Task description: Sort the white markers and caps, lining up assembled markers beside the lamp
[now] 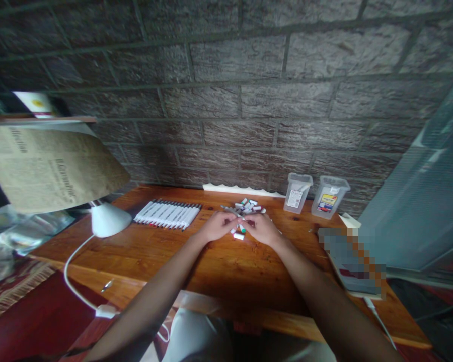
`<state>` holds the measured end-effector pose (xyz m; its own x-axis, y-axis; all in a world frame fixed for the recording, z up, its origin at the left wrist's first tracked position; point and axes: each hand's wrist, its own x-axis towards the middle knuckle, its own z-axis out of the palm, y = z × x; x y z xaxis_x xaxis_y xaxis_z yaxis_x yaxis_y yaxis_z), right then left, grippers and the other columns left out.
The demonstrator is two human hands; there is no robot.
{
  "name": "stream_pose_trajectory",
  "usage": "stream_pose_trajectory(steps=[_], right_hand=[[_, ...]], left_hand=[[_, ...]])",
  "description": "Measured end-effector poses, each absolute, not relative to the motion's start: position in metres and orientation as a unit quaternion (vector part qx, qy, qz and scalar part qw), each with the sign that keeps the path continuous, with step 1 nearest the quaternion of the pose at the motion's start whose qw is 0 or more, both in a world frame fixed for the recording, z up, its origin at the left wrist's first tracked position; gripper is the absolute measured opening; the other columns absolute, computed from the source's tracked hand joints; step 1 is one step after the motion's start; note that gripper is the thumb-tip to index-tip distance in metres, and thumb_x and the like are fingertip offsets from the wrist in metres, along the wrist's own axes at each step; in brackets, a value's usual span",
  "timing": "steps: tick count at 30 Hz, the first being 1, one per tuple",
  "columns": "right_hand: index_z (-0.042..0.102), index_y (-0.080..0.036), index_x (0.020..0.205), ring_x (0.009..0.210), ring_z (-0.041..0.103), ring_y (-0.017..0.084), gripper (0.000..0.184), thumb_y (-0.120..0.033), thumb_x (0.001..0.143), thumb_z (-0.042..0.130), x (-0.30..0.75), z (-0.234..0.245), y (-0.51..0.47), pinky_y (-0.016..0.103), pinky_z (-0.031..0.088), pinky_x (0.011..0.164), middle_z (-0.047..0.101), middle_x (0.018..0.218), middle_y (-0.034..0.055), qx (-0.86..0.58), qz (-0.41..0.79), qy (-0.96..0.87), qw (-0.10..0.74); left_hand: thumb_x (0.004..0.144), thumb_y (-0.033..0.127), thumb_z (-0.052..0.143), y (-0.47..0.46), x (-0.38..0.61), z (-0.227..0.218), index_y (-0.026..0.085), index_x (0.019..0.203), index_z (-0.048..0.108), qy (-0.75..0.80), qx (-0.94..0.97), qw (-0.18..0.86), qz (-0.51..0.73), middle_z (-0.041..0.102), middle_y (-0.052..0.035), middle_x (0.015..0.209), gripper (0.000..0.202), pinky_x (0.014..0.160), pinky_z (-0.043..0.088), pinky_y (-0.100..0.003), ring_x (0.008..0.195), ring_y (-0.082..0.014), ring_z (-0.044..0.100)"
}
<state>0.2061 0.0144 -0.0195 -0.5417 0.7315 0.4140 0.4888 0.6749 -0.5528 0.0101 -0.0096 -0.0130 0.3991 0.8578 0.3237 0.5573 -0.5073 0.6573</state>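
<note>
My left hand [219, 225] and my right hand [262, 228] meet over a pile of short white marker caps [251, 205] with coloured ends. The fingers of both hands are bent in and closed, with the fingertips close together. A slim greyish piece shows at the fingers, but what each hand grips is too small and blurred to make out. One cap [238, 236] with a pink end lies just in front of the hands. To the left, a row of white markers [168, 215] lies side by side on the wooden desk [245, 271].
A lamp [109, 219] with a newspaper-print shade stands at the left. Two clear plastic containers [297, 193] stand back right, by the brick wall. A white wavy-edged strip [241, 189] lies along the back. A pixelated flat device [353, 264] with a white cable lies right.
</note>
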Motion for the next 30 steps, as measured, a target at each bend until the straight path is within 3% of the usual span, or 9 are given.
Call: stream_pose_trajectory(steps=[30], right_hand=[[0.072,-0.018,0.077,0.062,0.057,0.012,0.029,-0.032,0.091,0.051,0.2059,-0.0175,0.0141,0.022,0.036,0.059,0.07,0.07,0.0029,-0.353,0.204,-0.856,0.316]], left_hand=[[0.092,0.042,0.049,-0.0091,0.0107,-0.0131,0.012,0.07,0.066,0.443,0.808,0.214,0.324,0.065,-0.0015,0.066,0.041,0.061,0.04,-0.02,0.061,-0.0102,0.055]])
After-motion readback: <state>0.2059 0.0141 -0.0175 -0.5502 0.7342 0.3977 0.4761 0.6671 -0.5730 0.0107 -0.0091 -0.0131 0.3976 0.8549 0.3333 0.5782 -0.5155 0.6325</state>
